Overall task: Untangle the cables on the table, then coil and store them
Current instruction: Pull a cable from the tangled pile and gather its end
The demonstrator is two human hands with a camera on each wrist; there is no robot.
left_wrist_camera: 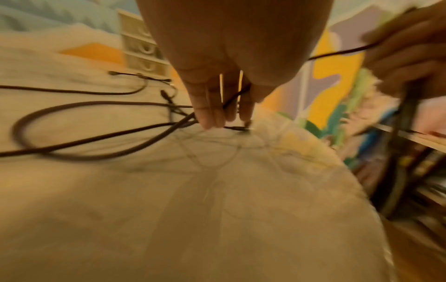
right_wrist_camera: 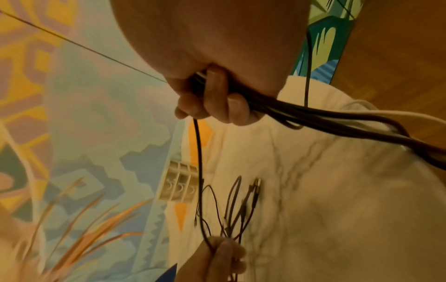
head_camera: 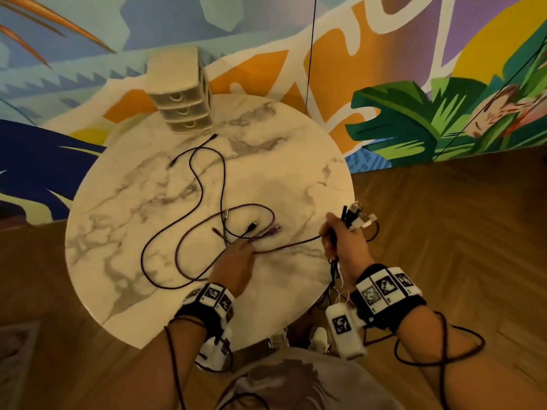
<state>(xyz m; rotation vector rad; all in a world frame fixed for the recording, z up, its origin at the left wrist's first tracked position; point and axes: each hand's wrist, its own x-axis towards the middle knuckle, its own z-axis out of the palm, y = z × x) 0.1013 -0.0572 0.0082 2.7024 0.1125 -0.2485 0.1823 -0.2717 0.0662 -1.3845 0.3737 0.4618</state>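
Note:
Several dark cables (head_camera: 207, 208) lie looped and crossed on the round marble table (head_camera: 296, 161). My left hand (head_camera: 241, 251) reaches down into the tangle and pinches a dark cable (left_wrist_camera: 231, 99) that runs between its fingers. From there a stretch of cable (head_camera: 290, 244) leads to my right hand (head_camera: 331, 235) at the table's right edge. That hand grips a bundle of black and white cables (right_wrist_camera: 325, 118); their plugs (head_camera: 356, 217) stick up above the fist and the rest hangs below. Loose plugs (head_camera: 253, 226) lie just beyond my left fingers.
A small beige unit of three drawers (head_camera: 183, 96) stands at the table's far edge, all drawers closed. Wood floor surrounds the table, with a painted wall behind. Thin black cords (head_camera: 309, 54) hang in front of the wall.

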